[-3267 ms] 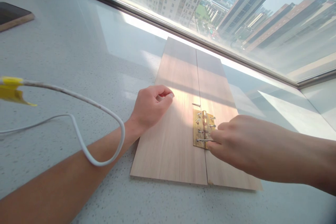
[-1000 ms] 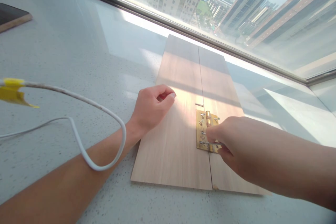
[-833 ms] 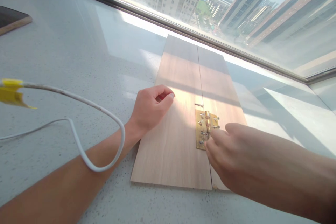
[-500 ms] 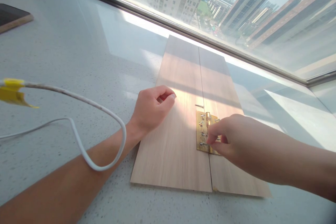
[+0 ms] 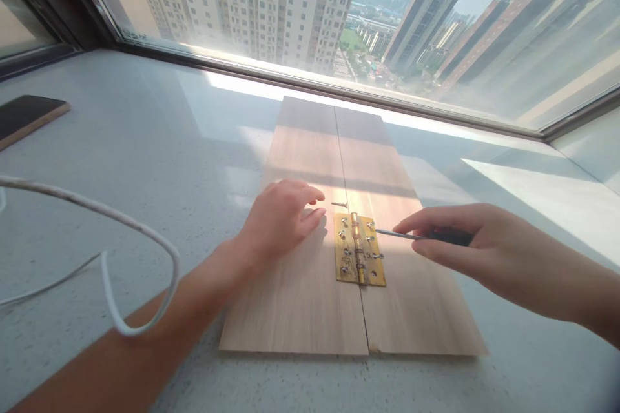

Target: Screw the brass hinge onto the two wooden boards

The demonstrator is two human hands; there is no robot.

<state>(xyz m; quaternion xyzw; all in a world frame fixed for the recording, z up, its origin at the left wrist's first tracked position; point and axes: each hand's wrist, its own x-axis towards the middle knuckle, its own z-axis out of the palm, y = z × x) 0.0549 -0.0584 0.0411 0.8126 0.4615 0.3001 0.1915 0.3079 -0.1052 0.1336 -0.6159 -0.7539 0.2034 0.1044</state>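
A brass hinge (image 5: 359, 251) lies across the seam between two wooden boards (image 5: 300, 297), with several screws standing in its holes; the lower right hole shows no screw. One loose screw (image 5: 339, 204) rests on the left board just above the hinge. My right hand (image 5: 450, 239) is closed round the dark handle of a screwdriver (image 5: 400, 234), whose shaft points left to the hinge's upper right. Over the left board, left of the hinge, my left hand (image 5: 290, 216) holds nothing, thumb and forefinger apart.
A white cable (image 5: 140, 226) loops in front of my left forearm. A dark flat device (image 5: 29, 117) lies at the far left of the speckled white surface (image 5: 159, 135). Beyond the boards runs the window frame (image 5: 310, 82).
My right hand has moved off the hinge to the right, and the screwdriver now shows in it. My left thumb and forefinger have opened. The camera view has shifted.
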